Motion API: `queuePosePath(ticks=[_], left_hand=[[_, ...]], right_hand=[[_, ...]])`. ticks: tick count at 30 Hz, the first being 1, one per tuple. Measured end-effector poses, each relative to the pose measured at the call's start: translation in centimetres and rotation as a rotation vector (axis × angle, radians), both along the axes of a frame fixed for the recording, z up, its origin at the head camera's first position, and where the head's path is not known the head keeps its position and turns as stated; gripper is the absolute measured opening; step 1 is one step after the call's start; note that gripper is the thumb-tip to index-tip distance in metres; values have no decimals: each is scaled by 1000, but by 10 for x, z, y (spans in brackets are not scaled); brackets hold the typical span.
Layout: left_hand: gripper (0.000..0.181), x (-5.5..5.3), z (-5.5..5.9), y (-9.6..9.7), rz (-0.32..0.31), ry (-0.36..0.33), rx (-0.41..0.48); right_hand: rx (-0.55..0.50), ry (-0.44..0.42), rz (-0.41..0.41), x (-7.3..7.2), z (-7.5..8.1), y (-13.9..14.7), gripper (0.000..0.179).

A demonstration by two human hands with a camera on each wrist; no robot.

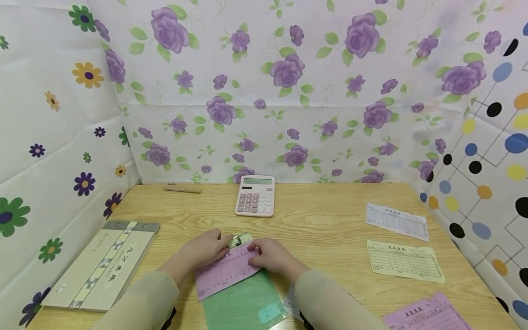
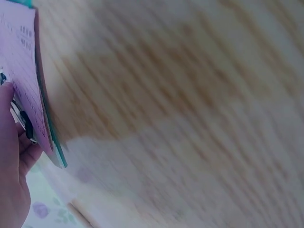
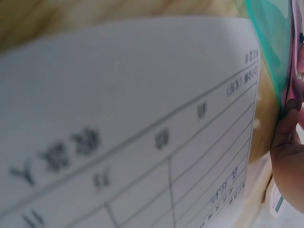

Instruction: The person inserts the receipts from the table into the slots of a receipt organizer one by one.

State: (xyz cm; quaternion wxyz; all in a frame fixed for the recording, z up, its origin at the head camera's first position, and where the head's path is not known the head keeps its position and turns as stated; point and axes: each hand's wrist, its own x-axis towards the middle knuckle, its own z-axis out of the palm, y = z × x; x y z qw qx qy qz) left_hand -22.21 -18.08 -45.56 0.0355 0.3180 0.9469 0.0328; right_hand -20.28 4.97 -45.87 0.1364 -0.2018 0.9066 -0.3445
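A green folder (image 1: 237,305) with a metal clip (image 1: 236,241) at its top lies tilted at the table's front. Across its upper part sits a pink printed form (image 1: 222,275). My left hand (image 1: 206,249) grips the clip at the top left; in the left wrist view the thumb presses on the clip's metal and other fingers curl at the edge. My right hand (image 1: 272,257) pinches the right edge of the pink form, with thumb and fingers also close to the folder's side (image 3: 270,52). Partly hidden under the right forearm is a white printed form (image 3: 142,71).
At the back stand a pink-white calculator (image 1: 255,196) and a brown stick-like object (image 1: 182,189). A cream ledger binder (image 1: 96,266) lies left. Along the right lie a white form (image 1: 397,221), a yellow form (image 1: 405,261) and another pink form (image 1: 426,316). Patterned cloth (image 1: 288,151) surrounds the table.
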Motion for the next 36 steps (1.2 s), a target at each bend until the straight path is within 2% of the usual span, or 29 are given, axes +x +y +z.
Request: queuePosePath(ticks=[5,10,13,15,17,25,30,36], left_hand=[[43,-2,-4,1,53,-36,-8],[45,-3,-6,2,36,-11,-61],[44,-4,-4,5,171,-132,45],[51,-5,-3,6,269,-210,121],[60,-6,-2,7,347,-259,174],[72,-5,-1,9,387,-288,177],[69,-4,1,9,326,-245,139],[47,0,2,3,64,-66,-49]], right_hand=[[22,36,23,1,2,-1,37],[31,56,35,2,2,-1,38],[49,68,31,2,1,-1,37],[65,77,32,1,-1,-1,38],[77,85,33,1,-2,-1,39],[154,124,9,-1,-2,-6,44],[185,141,-1,-2,-1,-9,44],[193,161,13,-4,1,-14,43]])
